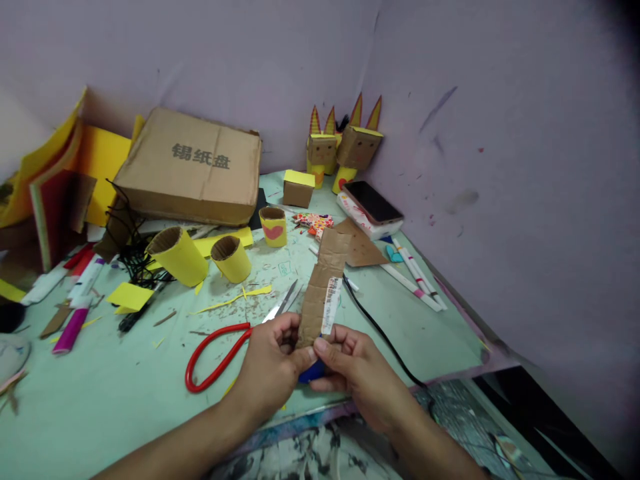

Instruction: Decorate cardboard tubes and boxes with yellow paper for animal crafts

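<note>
A long cardboard strip (316,293) with a white printed label stands up between my hands, its near end pinched by both. My left hand (270,367) is closed on its left edge, thumb in front. On the right edge, my right hand (357,363) grips it between thumb and fingers. Something blue (311,373) shows beneath the strip's near end, mostly hidden by my fingers; I cannot make out what it is. Red-handled scissors (220,360) lie beside my left hand, blades pointing away. Beyond them are yellow-covered cardboard tubes (234,263), one with a red heart shape (274,231).
A large cardboard box (195,167) stands at the back left. Two cardboard figures with pointed ears (357,148) stand near the corner. A phone (373,202) rests on a white pack. Markers (417,270), a black cable (380,333) and yellow scraps (130,297) lie about.
</note>
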`<state>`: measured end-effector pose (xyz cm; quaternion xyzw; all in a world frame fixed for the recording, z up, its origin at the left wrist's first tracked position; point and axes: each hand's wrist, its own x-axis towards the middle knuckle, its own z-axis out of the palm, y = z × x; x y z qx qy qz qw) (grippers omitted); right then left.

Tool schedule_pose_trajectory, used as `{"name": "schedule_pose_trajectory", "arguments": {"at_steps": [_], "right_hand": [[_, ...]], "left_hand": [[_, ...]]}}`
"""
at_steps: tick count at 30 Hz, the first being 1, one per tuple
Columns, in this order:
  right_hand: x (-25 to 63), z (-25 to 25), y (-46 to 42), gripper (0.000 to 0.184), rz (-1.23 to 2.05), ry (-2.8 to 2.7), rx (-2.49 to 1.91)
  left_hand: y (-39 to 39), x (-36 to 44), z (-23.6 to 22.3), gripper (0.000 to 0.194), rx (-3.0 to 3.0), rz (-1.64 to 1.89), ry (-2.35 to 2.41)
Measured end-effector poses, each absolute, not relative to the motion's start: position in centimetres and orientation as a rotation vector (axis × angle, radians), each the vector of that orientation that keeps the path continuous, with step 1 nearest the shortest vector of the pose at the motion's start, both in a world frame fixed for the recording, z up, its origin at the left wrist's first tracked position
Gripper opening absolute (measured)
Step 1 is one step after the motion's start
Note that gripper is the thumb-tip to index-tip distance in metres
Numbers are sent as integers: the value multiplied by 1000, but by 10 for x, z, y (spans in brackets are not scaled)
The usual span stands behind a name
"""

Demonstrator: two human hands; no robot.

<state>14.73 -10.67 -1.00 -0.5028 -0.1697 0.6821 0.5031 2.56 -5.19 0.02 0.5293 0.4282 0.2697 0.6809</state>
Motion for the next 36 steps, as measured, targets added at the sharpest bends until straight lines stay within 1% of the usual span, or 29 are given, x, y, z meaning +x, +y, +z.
{"name": "schedule_pose_trajectory", "arguments": {"at_steps": [4,5,6,8,9,12,16,20,25,28,31,33,36], "right_hand": [[151,-12,-105,34,1599,-416,-1181],[153,-12,-104,34,1580,-411,-1173],[155,-12,-103,35,1558,-403,-1169],[158,-11,-102,35,1517,-390,-1169],[159,-10,-102,34,1501,-385,-1168],[160,-7,-101,33,1488,-374,-1159],[157,-6,-100,36,1504,-356,-1170],[155,-8,-101,34,1506,-376,-1172],[155,-6,-101,37,1497,-359,-1174],[157,-7,-100,38,1494,-368,-1177],[160,-7,-100,37,1483,-348,-1189],[161,-7,-100,38,1503,-345,-1191],[160,-5,-100,38,1521,-359,-1183]], "left_hand": [[-51,17,1,47,1280,611,906],[-51,14,3,50,1357,649,933],[-51,11,6,45,1475,700,967],[-50,6,12,22,1809,779,940],[-50,3,14,13,1982,779,861],[-51,1,15,20,2372,725,588],[-52,3,8,25,2696,790,548],[-53,5,6,26,2914,790,445],[-56,6,4,26,3087,727,376],[-53,4,4,23,3043,751,464],[-46,-1,10,20,2704,848,693],[-40,-3,15,24,2378,741,908],[-37,-1,16,25,1854,404,1067]]}}
